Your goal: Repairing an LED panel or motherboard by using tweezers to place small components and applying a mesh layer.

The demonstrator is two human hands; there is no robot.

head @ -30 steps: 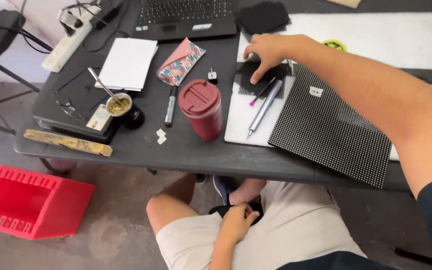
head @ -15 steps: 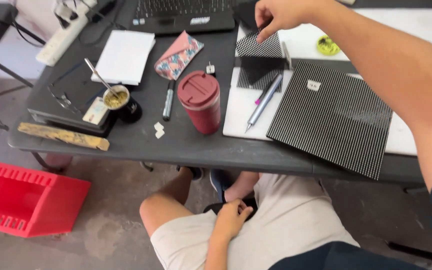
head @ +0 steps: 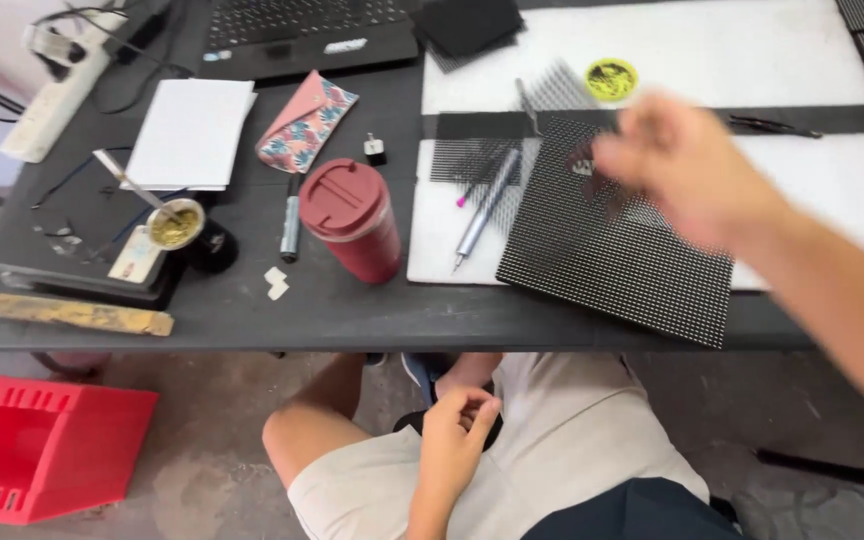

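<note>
Right hand (head: 687, 165) is hovering, blurred, over the black square dotted panel (head: 617, 250) lying flat on the dark table (head: 332, 310); can't tell whether it's open or gripping anything, & can't tell if it's touching the panel, which is sitting just under & below it w/ its lower corner reaching the table's near edge. Just left of the hand a silver pen (head: 485, 210) & a thin pink-tipped pen (head: 477, 185) are lying on the white sheet (head: 432, 240). Just above-left of it a small yellow round tin (head: 611, 78) is sitting on the white board (head: 752, 50). Well left of it a dark red lidded travel cup (head: 352, 215) is standing upright, w/ a grey marker (head: 291, 222) beside that. Left hand (head: 457, 430) is resting loosely curled in the lap, near the beige shorts (head: 572, 440), holding nothing, well below the table edge.
</note>
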